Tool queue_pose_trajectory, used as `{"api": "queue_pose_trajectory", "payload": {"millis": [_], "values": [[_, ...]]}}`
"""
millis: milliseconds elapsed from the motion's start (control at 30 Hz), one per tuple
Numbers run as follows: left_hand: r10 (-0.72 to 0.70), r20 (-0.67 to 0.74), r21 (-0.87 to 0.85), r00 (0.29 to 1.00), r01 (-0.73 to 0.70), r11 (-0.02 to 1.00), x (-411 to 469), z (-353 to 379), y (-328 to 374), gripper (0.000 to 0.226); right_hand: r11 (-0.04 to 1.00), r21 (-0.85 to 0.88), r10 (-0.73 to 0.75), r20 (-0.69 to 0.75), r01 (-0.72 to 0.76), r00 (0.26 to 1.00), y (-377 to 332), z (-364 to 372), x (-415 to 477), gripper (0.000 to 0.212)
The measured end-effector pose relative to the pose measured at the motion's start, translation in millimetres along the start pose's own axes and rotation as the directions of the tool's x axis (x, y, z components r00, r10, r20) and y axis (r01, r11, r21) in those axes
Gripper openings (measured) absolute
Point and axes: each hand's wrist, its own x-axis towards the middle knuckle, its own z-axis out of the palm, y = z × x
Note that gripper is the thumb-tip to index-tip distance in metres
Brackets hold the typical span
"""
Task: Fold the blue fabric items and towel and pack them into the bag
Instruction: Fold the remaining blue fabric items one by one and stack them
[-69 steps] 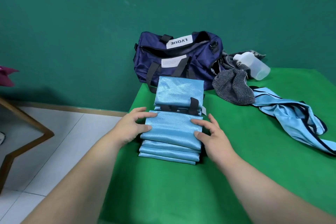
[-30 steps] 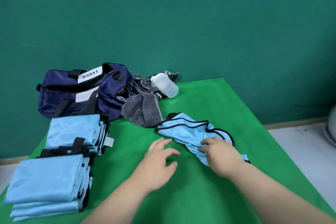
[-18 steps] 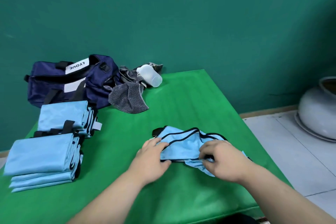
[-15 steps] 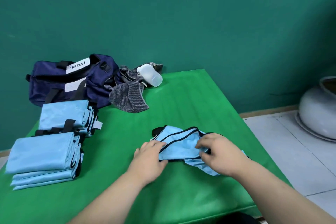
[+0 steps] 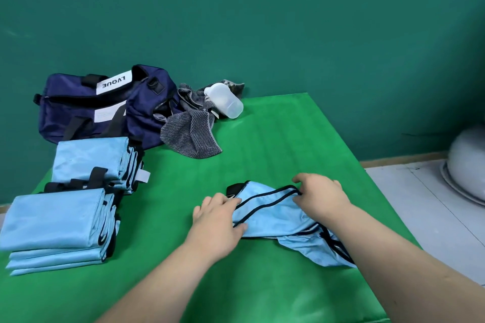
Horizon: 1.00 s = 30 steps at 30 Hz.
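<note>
Blue fabric (image 5: 275, 215) in curled fingers (image 5: 305, 181) (edge-pinch)

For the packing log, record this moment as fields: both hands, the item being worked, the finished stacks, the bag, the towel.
left hand: holds the left edge of the unfolded blue item
right hand: pinches the item's black-trimmed top edge
unfolded blue item: crumpled, lying on the green table
near stack: folded blue items, table's left front
far stack: folded blue items, just behind the near stack
bag: navy, back left, behind the far stack
towel: grey, unfolded, bunched beside the bag
bottle: on its side against the towel
</note>
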Motion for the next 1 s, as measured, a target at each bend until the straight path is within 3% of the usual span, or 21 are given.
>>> {"api": "queue_pose_trajectory", "payload": {"millis": [200, 300, 433, 600, 800, 900, 1000], "values": [[-0.003, 0.008, 0.049, 1.0, 0.003, 0.999, -1, 0, -1, 0.052, 0.994, 0.108, 0.019, -0.021, -0.017, 1.0, 8, -13, 0, 0.039], [0.021, 0.0, 0.037, 1.0, -0.021, 0.999, -2, -3, 2, 0.043, 0.996, 0.088, -0.02, -0.045, 0.024, 0.999, 16, -32, -8, 0.031], [0.064, 0.028, 0.042, 0.998, -0.065, 0.997, -6, -4, 8, 0.049, 0.998, 0.047, -0.039, -0.122, 0.045, 0.992, 25, -63, -25, 0.026], [0.14, -0.044, 0.085, 0.989, -0.136, 0.987, -9, -10, 14, 0.026, 0.998, 0.041, -0.032, -0.237, 0.042, 0.971, 40, -104, -55, 0.026], [0.266, -0.207, -0.07, 0.941, -0.286, 0.956, -17, -70, 25, 0.006, 0.996, 0.085, 0.025, -0.358, 0.006, 0.934, 65, -148, -91, 0.019], [0.241, -0.219, -0.238, 0.945, -0.292, 0.926, -28, -131, 29, 0.02, 0.994, 0.109, 0.02, -0.436, 0.031, 0.9, 57, -180, -106, 0.018], [0.207, -0.291, -0.311, 0.934, -0.297, 0.903, -43, -190, 35, 0.016, 0.99, 0.107, -0.025, -0.505, 0.091, 0.863, 41, -213, -122, 0.021]]}}
